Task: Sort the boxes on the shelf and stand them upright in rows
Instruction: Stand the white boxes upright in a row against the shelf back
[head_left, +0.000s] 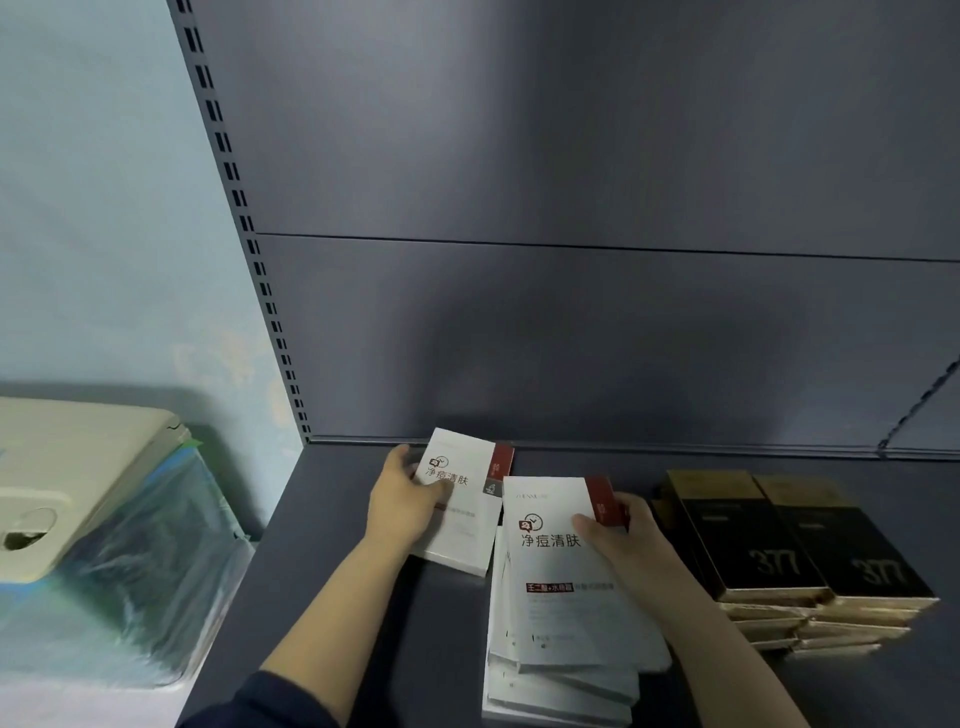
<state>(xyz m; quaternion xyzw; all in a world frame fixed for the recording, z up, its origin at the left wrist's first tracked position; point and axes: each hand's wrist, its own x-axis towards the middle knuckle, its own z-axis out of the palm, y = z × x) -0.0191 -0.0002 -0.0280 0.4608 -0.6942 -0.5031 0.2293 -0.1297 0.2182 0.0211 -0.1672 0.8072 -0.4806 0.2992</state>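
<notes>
Beige lid (78, 467) on plastic-wrapped bin (130, 587), left of shelving.

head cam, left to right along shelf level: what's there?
Beige lid on a plastic-wrapped bin → left hand holding a tilted white box with red edge → stack of white flat boxes under the right hand → black-and-gold "377" box stacks.

Grey shelf (322, 545), lower centre of frame. Left hand (402, 499) grips a white box (460, 512), tilted, lifted off the deck. Right hand (618, 535) grasps the top box of a flat white stack (566, 623). Lower right: black-and-gold boxes (800, 551) stacked flat, two side by side. Lower left: plastic-wrapped bin (119, 561).
</notes>
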